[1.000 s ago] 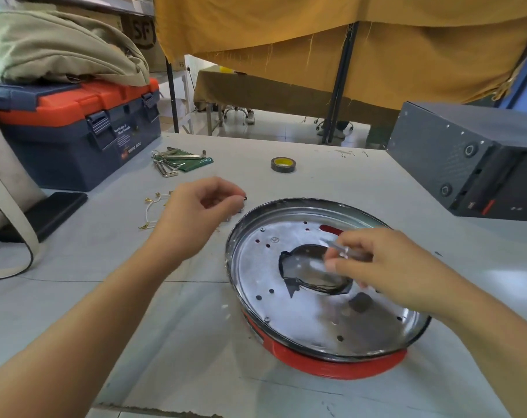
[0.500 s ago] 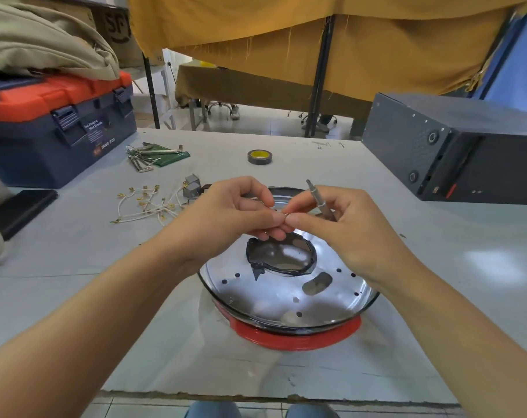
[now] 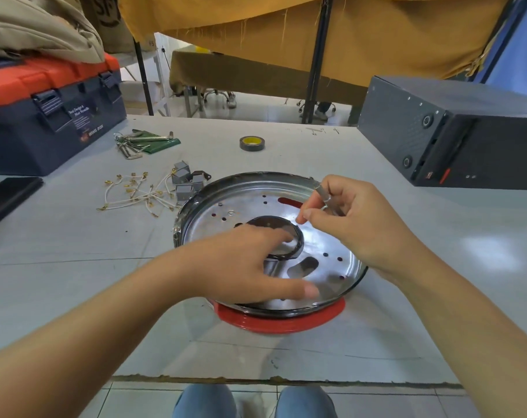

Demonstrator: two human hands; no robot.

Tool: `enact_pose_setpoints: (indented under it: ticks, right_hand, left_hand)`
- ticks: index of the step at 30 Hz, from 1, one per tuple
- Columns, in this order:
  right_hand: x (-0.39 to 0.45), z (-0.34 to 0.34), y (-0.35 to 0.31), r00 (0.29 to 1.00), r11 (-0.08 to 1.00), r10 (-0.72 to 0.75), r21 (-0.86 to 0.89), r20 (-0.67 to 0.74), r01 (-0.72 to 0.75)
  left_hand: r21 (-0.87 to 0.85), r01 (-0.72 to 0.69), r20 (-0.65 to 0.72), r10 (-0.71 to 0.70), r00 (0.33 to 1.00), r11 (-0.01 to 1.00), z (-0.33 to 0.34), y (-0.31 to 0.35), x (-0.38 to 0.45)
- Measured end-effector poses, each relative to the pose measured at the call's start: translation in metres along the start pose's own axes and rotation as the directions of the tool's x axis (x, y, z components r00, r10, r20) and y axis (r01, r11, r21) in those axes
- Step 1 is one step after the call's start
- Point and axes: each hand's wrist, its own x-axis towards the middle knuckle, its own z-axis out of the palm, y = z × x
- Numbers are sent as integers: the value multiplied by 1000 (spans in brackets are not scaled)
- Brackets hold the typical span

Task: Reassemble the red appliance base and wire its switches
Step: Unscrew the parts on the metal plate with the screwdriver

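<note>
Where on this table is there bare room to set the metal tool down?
Bare table lies right of the red base, below the black box, and along the near edge under both forearms. Left of the base is crowded: loose wires, grey switches, hex keys, toolbox.

base [image 3: 282, 322] red, plate [image 3: 325, 236] shiny silver | tape [image 3: 251, 143] black-yellow | toolbox [image 3: 45, 116] navy-orange | wires [image 3: 135, 197] white

A workshop: toolbox [image 3: 54, 116], hex keys [image 3: 132, 144], tape roll [image 3: 251, 143] on a worktable [image 3: 75, 267].
</note>
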Motion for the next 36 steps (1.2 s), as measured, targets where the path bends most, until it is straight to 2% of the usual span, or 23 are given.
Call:
enact_pose_setpoints:
  ticks: [3, 9, 12, 16, 20, 25, 27, 32, 36]
  right_hand:
    - [-2, -3, 4, 999, 999, 30, -47, 39, -28]
    - [0, -11, 14, 997, 993, 61, -105, 47, -56]
    - [0, -15, 17, 997, 992, 52, -118, 54, -46]
    - [0, -16, 14, 991, 988, 33, -154, 130, -12]
    - [2, -17, 6, 970, 974, 22, -223, 243, 34]
    - [1, -21, -2, 928, 960, 21, -267, 373, 85]
    - [-1, -21, -4, 911, 953, 41, -290, 411, 89]
    - [-7, -12, -6, 863, 923, 79, -364, 498, 126]
    - [-5, -6, -6, 890, 910, 87, -400, 448, 112]
  left_hand:
    - [-14, -21, 78, 22, 997, 1000, 3, 6, 6]
    - [-40, 32, 189, -24, 982, 999, 5, 6, 7]
    - [2, 13, 236, -13, 972, 1000, 1, -4, 5]
    - [66, -35, 292, 14, 956, 997, -11, -24, 5]
    - [5, -48, 387, 42, 921, 999, -22, -31, 3]
    - [-69, -135, 530, 152, 834, 988, -40, -33, 3]
    - [-50, -171, 552, 170, 816, 984, -47, -39, 3]
    - [-8, -165, 544, 143, 827, 986, -59, -51, 0]
    - [28, -114, 487, 86, 869, 993, -60, -55, -11]
